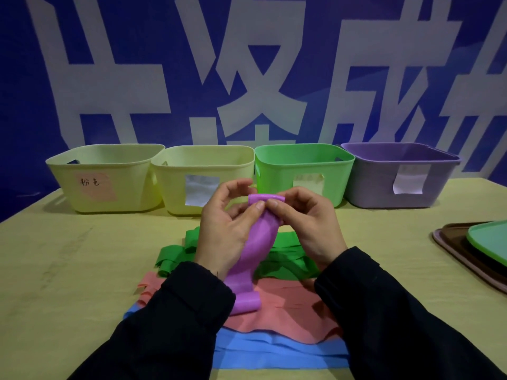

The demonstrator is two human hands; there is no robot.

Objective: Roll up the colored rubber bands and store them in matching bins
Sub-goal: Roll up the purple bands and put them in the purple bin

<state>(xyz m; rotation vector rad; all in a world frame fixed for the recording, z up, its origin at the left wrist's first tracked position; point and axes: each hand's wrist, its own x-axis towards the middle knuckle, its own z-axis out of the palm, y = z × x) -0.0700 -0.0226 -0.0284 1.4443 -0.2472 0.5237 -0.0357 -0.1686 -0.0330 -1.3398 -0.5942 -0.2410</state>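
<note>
The backdrop (109,64), blue with large white characters, fills the 12 o'clock half of the view. Below it the table (68,270) carries a yellowish cloth.

Four bins stand in a row along the far table edge, from 10 to 2 o'clock:
- first pale yellow bin (90,193), with a pink handwritten label;
- second pale yellow bin (175,187), with a white label;
- green bin (337,182), touching the second yellow bin;
- purple bin (378,187), with a white label curling off its wall.

At 3 o'clock, stacked trays (450,250) lie at the table edge (a green one uppermost).

Loose bands lie in an overlapping pile at centre: blue band (274,352) at 6 o'clock, pink band (288,311) over it, green bands (175,256) farthest out.

The purple band (255,253) rises from the pile to the hands; its upper end is turned into a small roll, its lower end curls on the pink band.

Left hand (227,229): thumb and fingers pinch the roll. Right hand (304,218): likewise pinching the roll, thumb tips nearly meeting.
</note>
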